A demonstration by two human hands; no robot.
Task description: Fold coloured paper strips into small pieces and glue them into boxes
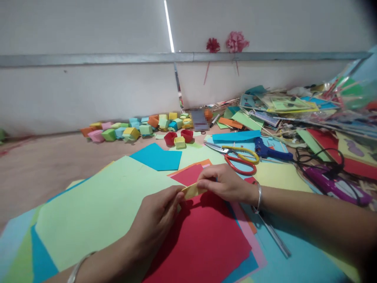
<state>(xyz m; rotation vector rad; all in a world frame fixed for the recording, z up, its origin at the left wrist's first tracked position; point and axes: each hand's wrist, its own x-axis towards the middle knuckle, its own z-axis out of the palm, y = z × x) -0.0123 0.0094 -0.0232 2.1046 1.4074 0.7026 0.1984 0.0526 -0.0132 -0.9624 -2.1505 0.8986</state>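
My left hand point(156, 218) and my right hand point(225, 182) pinch the two ends of a small folded yellow paper strip point(193, 191), just above a red paper sheet point(203, 236). Both hands have their fingers pressed together on the strip. A large light green sheet point(100, 208) lies to the left of the hands. A blue sheet point(157, 157) lies beyond it.
Red-and-yellow scissors point(238, 157) and a blue glue gun point(269, 151) lie just past my right hand. A metal ruler point(275, 236) sits under my right forearm. Several folded paper cubes point(132, 129) line the wall. Piled craft papers point(294, 110) and a purple tool point(335, 184) fill the right.
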